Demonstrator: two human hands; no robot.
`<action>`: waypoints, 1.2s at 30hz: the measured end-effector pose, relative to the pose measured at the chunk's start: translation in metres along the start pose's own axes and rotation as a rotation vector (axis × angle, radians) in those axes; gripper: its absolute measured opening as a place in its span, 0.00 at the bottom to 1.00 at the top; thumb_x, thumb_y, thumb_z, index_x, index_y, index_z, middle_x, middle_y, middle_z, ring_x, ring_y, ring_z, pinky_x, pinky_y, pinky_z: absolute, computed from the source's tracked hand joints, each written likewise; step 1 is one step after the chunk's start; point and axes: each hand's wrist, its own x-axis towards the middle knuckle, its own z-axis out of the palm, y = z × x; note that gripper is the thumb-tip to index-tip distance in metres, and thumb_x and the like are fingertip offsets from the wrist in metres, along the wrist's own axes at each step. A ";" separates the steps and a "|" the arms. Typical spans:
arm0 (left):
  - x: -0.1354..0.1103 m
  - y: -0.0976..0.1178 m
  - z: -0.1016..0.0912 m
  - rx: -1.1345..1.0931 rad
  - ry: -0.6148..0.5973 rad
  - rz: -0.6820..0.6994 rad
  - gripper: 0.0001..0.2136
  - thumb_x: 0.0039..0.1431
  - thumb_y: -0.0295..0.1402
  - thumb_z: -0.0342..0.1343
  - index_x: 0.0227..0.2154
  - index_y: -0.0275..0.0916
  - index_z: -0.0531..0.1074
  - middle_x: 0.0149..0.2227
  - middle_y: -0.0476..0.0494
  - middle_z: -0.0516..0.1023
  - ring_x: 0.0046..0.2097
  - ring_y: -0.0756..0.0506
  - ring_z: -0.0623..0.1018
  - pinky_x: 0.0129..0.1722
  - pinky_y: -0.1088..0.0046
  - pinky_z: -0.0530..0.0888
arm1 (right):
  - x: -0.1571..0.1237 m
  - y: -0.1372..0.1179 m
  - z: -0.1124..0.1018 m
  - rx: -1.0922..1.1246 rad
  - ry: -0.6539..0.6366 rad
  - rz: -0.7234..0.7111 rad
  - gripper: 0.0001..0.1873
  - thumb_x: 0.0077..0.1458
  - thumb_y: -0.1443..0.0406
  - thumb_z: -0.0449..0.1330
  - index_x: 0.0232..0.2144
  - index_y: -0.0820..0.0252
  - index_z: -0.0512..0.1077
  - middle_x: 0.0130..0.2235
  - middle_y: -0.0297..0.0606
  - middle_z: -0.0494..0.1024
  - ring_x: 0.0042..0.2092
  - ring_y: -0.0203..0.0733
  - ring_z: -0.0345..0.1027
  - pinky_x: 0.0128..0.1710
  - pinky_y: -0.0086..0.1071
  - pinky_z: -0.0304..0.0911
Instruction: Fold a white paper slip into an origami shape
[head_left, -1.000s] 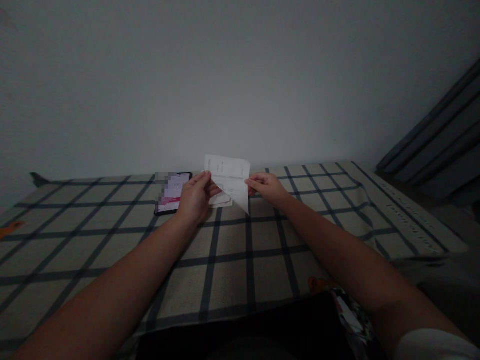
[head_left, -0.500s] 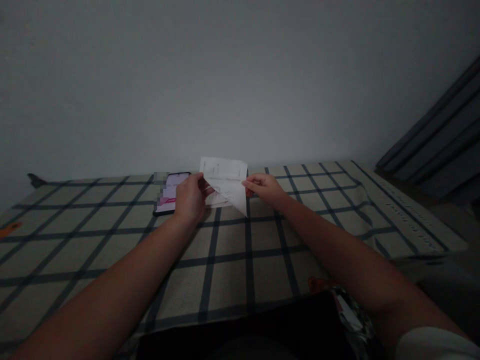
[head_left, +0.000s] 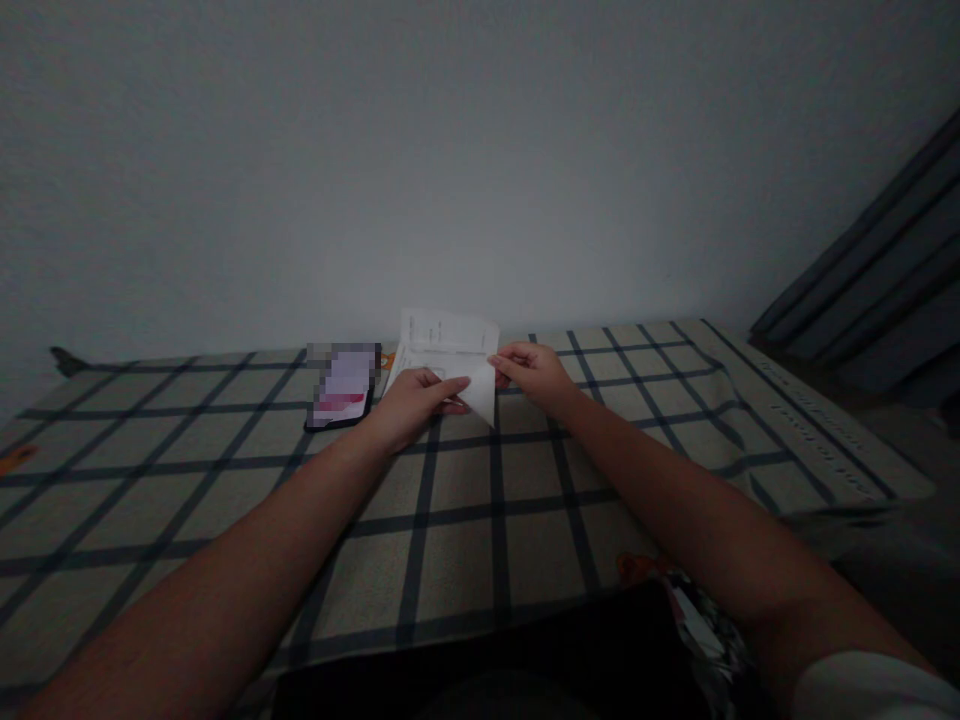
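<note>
A white printed sheet of paper (head_left: 450, 335) is held up over the table, creased across its width, with a lower corner folded to a point. My left hand (head_left: 415, 405) pinches the folded lower part between thumb and fingers. At the sheet's right edge, my right hand (head_left: 531, 372) grips it between thumb and curled fingers. The print is too small to read. Left of my left hand lies a phone (head_left: 346, 385) with a lit screen, partly blurred out.
A checked cloth (head_left: 480, 540) in beige and dark blue covers the table, which meets a plain wall (head_left: 480, 170) at the back. Grey curtains (head_left: 885, 250) hang at the right. An orange patch (head_left: 16, 458) shows at the far left.
My left hand has shifted right, from the sheet's left edge to its folded lower part. My right hand keeps its grip at the right edge, nearly unmoved.
</note>
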 end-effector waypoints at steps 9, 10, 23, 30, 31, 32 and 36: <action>-0.005 0.006 0.000 -0.001 0.089 0.095 0.13 0.43 0.38 0.73 0.25 0.32 0.80 0.29 0.35 0.83 0.27 0.46 0.80 0.29 0.73 0.78 | 0.002 0.007 0.002 0.263 -0.025 0.091 0.24 0.47 0.46 0.67 0.32 0.61 0.75 0.27 0.34 0.77 0.28 0.33 0.70 0.32 0.30 0.69; -0.005 0.008 0.000 -0.015 0.115 0.107 0.13 0.43 0.38 0.73 0.24 0.32 0.80 0.28 0.36 0.82 0.26 0.46 0.79 0.29 0.72 0.78 | 0.003 0.008 0.002 0.272 -0.039 0.100 0.24 0.47 0.46 0.67 0.33 0.62 0.76 0.28 0.34 0.77 0.28 0.33 0.70 0.32 0.30 0.69; -0.001 0.005 -0.006 0.118 0.245 0.162 0.16 0.44 0.41 0.73 0.23 0.31 0.79 0.25 0.34 0.81 0.25 0.44 0.80 0.26 0.71 0.75 | 0.000 0.004 0.005 0.077 -0.133 0.099 0.14 0.48 0.56 0.68 0.30 0.62 0.77 0.27 0.35 0.79 0.29 0.33 0.71 0.33 0.30 0.70; -0.001 0.005 -0.001 -0.043 0.187 0.115 0.16 0.43 0.37 0.72 0.31 0.30 0.80 0.33 0.35 0.84 0.29 0.45 0.82 0.30 0.72 0.79 | -0.002 0.007 0.006 0.040 -0.116 0.056 0.14 0.50 0.56 0.67 0.30 0.61 0.74 0.28 0.34 0.78 0.30 0.34 0.73 0.34 0.30 0.70; 0.000 0.004 -0.001 -0.055 0.186 0.109 0.15 0.42 0.37 0.73 0.30 0.31 0.80 0.33 0.36 0.84 0.29 0.45 0.82 0.29 0.73 0.79 | -0.002 0.007 0.006 0.038 -0.109 0.042 0.14 0.51 0.56 0.66 0.31 0.61 0.73 0.28 0.34 0.78 0.31 0.34 0.73 0.34 0.30 0.70; 0.000 0.004 -0.001 -0.059 0.178 0.102 0.14 0.43 0.36 0.73 0.29 0.31 0.80 0.32 0.36 0.84 0.29 0.45 0.82 0.29 0.73 0.80 | -0.002 0.007 0.007 0.036 -0.103 0.031 0.14 0.51 0.56 0.66 0.31 0.62 0.73 0.29 0.35 0.79 0.31 0.34 0.73 0.34 0.30 0.71; -0.001 0.003 0.000 -0.014 0.080 0.057 0.15 0.44 0.37 0.73 0.28 0.29 0.80 0.29 0.33 0.83 0.29 0.45 0.82 0.30 0.72 0.80 | -0.002 0.006 0.007 0.031 -0.082 0.018 0.14 0.51 0.56 0.66 0.30 0.61 0.72 0.28 0.35 0.78 0.31 0.35 0.73 0.35 0.32 0.71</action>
